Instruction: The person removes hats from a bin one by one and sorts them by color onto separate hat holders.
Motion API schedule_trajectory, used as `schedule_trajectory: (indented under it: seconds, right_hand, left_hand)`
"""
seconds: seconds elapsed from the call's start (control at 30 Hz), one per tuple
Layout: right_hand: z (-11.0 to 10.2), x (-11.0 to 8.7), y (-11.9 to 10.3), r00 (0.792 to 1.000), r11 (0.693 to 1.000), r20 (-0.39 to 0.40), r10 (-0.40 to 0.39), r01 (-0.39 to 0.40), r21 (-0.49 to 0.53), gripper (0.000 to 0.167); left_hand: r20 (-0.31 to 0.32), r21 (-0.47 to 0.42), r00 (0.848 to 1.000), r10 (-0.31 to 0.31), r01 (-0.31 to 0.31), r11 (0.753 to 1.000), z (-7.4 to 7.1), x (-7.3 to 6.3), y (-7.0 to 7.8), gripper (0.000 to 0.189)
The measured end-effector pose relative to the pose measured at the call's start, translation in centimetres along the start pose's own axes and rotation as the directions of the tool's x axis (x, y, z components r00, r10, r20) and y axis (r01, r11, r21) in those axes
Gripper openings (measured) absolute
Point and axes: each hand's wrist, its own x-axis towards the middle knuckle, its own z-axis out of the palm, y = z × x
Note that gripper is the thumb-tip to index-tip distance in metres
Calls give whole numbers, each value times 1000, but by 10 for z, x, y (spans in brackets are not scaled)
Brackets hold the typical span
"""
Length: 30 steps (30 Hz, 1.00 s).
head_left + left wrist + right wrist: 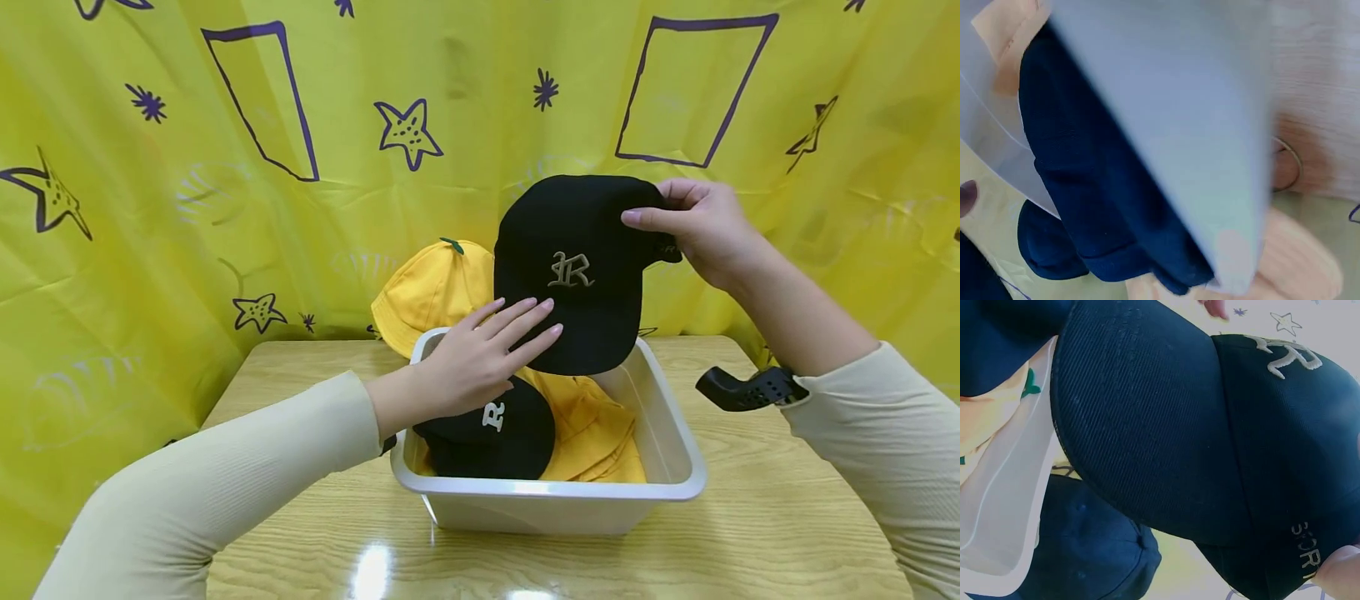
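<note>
A black baseball cap [577, 212] with a gothic letter R hangs upright above a white plastic bin [555, 490], brim downward. My right hand [708, 233] pinches its right side between thumb and fingers. In front of the cap's brim, my left hand [487, 358] has its fingers extended; whether they touch the brim cannot be told. Beneath it in the bin lies another black cap [517, 442] with a white R, beside yellow hats [596, 433]. The right wrist view shows lettering on the side of the held cap [1147, 425].
Behind the bin's left corner sits a yellow hat [435, 287] with a green leaf. Another dark cap [1094, 534] lies outside the bin in the right wrist view. The wooden table [300, 517] backs onto a yellow curtain [337, 233] with drawn stars.
</note>
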Motion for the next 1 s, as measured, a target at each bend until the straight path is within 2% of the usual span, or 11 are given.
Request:
schedule_trajectory:
  seconds: [0.1,0.2,0.3,0.4,0.5,0.63,0.77,0.83,0.9,1.0]
  right_hand:
    - [0,-1,0,1000,999,-15,-3,4,38,12]
    - [-3,-2,1,1000,998,-19,-4,5,63,14]
    - [-7,-3,2,999,995,-32,7,-3,97,14]
    - [-13,-4,3,998,992,-57,18,-10,127,12]
    - [-19,-5,6,997,991,-82,3,8,136,10]
    - [-24,-6,13,991,984,-99,-90,104,148,9]
    - [-26,-7,20,981,974,-108,-158,173,146,10]
    - [-27,-7,22,982,978,-112,-152,166,126,10]
    - [-27,-8,24,985,987,-117,-129,138,80,10]
    - [-30,-10,27,990,997,-129,-49,42,-58,8]
  left_hand:
    - [-31,117,1000,4,0,993,7,9,0,75]
    - [-93,215,995,25,-4,977,12,17,0,55]
    - [-161,236,984,73,-33,971,12,24,-3,39]
    - [-214,235,966,145,-94,968,10,26,-7,29]
    - [-259,240,943,210,-147,959,7,27,-12,25]
    - [-333,260,904,270,-187,947,2,32,-20,21]
    - [-435,213,857,277,-201,956,-8,38,-33,16]
    - [-486,173,835,258,-198,965,-14,41,-40,13]
    - [-521,140,822,232,-186,973,-18,44,-46,11]
    - [-560,134,802,206,-157,978,-21,49,-53,9]
